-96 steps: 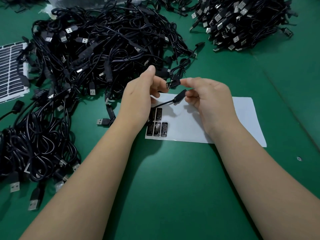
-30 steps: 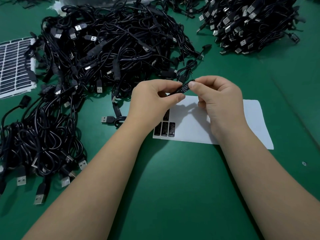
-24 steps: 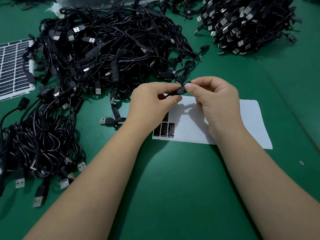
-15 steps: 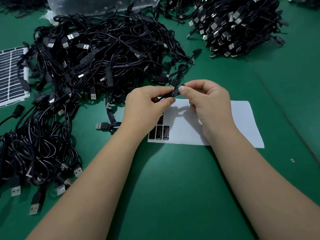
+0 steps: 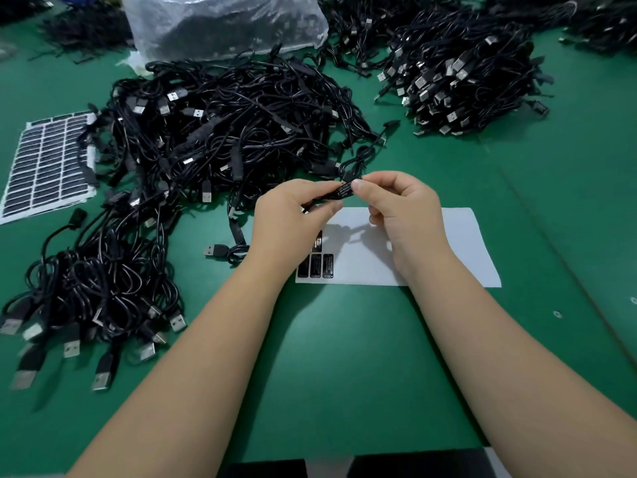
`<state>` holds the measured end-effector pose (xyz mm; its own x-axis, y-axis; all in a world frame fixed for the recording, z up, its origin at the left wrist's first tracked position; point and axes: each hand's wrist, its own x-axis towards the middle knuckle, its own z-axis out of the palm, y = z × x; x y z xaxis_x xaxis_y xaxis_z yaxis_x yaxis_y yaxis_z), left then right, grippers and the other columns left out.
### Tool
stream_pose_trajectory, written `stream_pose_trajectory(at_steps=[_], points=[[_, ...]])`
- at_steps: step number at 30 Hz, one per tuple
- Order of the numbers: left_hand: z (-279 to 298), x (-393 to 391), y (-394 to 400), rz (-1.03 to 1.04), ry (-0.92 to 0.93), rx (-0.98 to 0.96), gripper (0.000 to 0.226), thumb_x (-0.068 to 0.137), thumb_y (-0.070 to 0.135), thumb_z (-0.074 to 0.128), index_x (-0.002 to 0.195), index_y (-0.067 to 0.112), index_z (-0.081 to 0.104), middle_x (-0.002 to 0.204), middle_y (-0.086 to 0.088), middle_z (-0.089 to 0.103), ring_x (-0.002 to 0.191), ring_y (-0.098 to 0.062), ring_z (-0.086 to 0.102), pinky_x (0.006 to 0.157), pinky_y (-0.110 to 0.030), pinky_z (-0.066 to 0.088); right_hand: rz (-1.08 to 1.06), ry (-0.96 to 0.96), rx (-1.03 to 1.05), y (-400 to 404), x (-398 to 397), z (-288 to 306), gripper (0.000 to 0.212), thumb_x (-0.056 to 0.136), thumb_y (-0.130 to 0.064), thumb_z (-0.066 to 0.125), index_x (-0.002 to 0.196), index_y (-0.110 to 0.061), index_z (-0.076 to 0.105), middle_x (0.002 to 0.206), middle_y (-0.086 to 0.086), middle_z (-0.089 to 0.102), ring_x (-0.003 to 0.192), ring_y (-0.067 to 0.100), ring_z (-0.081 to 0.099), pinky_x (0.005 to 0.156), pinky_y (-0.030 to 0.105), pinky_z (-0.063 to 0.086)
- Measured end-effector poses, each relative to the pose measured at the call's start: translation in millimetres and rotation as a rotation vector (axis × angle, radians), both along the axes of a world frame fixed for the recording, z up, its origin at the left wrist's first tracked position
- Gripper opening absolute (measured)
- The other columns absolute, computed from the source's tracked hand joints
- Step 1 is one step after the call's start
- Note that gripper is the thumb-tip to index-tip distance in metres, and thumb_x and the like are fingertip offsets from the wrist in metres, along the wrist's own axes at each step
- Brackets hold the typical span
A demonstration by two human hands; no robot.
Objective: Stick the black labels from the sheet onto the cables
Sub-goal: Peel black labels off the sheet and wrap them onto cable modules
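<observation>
Clear plastic bag (image 5: 224,25) at 12 o'clock on the green worktop (image 5: 344,357): it holds a dark mass, contents not distinguishable through the film. No other container in view.

Left hand (image 5: 289,219): grip closed, fingers and thumb curled round the black controller piece (image 5: 339,193) of one cable, holding its lower left end. Right hand (image 5: 406,215): grip closed to a pinch, thumb and forefinger on the upper right end of the same piece. White print shows on its upper face; whether that print is a label fully stuck down cannot be told. The piece is held above the sheet, at the centre of the view.

White label sheet (image 5: 458,250) lies flat beneath both hands, at about 3 o'clock from centre. Remaining black labels (image 5: 322,265) sit at its lower left corner, three in a row with another above partly hidden by the left wrist; their print is too small to read.

Large tangled cable pile (image 5: 224,132) at 11 o'clock; a bundled pile (image 5: 458,74) at 1 o'clock; a further pile (image 5: 89,291) at 9 o'clock, its nearest plugs blurred. A full label sheet (image 5: 44,167) at 10 o'clock is partly covered by cables. More cables at the top edge are cut off.
</observation>
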<state>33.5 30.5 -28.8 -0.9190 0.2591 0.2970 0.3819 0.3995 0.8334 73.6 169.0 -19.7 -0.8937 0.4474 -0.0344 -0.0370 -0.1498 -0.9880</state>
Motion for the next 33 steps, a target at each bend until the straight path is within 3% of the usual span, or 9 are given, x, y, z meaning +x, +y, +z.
stream_pose_trajectory(at_steps=[12, 19, 23, 27, 30, 33], points=[[-4.3, -1.7, -0.5, -0.015, -0.088, 0.053, 0.024, 0.079, 0.019, 0.078, 0.098, 0.034, 0.075, 0.077, 0.028, 0.068, 0.072, -0.007, 0.062, 0.072, -0.023, 0.052, 0.024, 0.027, -0.002, 3.7, -1.8, -5.4, 0.015, 0.076, -0.011, 0.078, 0.071, -0.021, 0.069, 0.056, -0.011, 0.060, 0.049, 0.003, 0.047, 0.050, 0.015, 0.043], [-4.7, -0.8, 1.3, -0.008, -0.099, 0.059, 0.024, 0.078, 0.020, 0.078, 0.101, 0.025, 0.076, 0.080, 0.005, 0.072, 0.074, -0.022, 0.063, 0.075, -0.036, 0.054, 0.062, 0.054, 0.030, 5.1, -0.1, -6.5, 0.015, 0.077, -0.010, 0.077, 0.071, -0.022, 0.069, 0.057, -0.009, 0.060, 0.052, 0.005, 0.047, 0.052, 0.016, 0.043], [-6.1, -1.7, 2.8, -0.006, -0.061, -0.004, 0.022, 0.079, 0.023, 0.078, 0.100, 0.024, 0.076, 0.071, 0.008, 0.068, 0.060, -0.009, 0.053, 0.067, -0.029, 0.050, 0.073, 0.061, 0.051, 5.6, 0.4, -7.7, 0.012, 0.078, -0.009, 0.076, 0.074, -0.018, 0.069, 0.056, -0.010, 0.059, 0.051, 0.004, 0.047, 0.052, 0.015, 0.043], [-5.4, -3.2, 3.4, 0.005, -0.020, -0.093, 0.021, 0.081, 0.027, 0.075, 0.102, 0.023, 0.075, 0.075, 0.020, 0.065, 0.070, 0.006, 0.057, 0.069, -0.014, 0.043, 0.053, 0.051, 0.039, 5.6, 1.5, -8.5, 0.011, 0.077, -0.011, 0.077, 0.073, -0.019, 0.070, 0.056, -0.011, 0.058, 0.052, 0.004, 0.047, 0.053, 0.015, 0.044], [-4.9, -3.0, 4.0, 0.020, -0.012, -0.104, 0.024, 0.081, 0.024, 0.075, 0.105, 0.021, 0.075, 0.084, 0.018, 0.066, 0.080, 0.003, 0.061, 0.078, -0.013, 0.045, 0.047, 0.033, 0.042, 4.8, 2.1, -8.5, 0.013, 0.076, -0.012, 0.077, 0.069, -0.022, 0.071, 0.056, -0.010, 0.058, 0.053, 0.006, 0.047, 0.054, 0.017, 0.044], [-5.1, -2.7, 4.1, 0.015, 0.006, -0.117, 0.023, 0.080, 0.024, 0.076, 0.103, 0.022, 0.075, 0.080, 0.022, 0.064, 0.078, 0.010, 0.058, 0.077, -0.011, 0.045, 0.037, 0.022, 0.048, 4.5, 2.1, -7.4, 0.014, 0.076, -0.013, 0.078, 0.068, -0.022, 0.071, 0.056, -0.010, 0.059, 0.053, 0.005, 0.048, 0.055, 0.017, 0.045]])
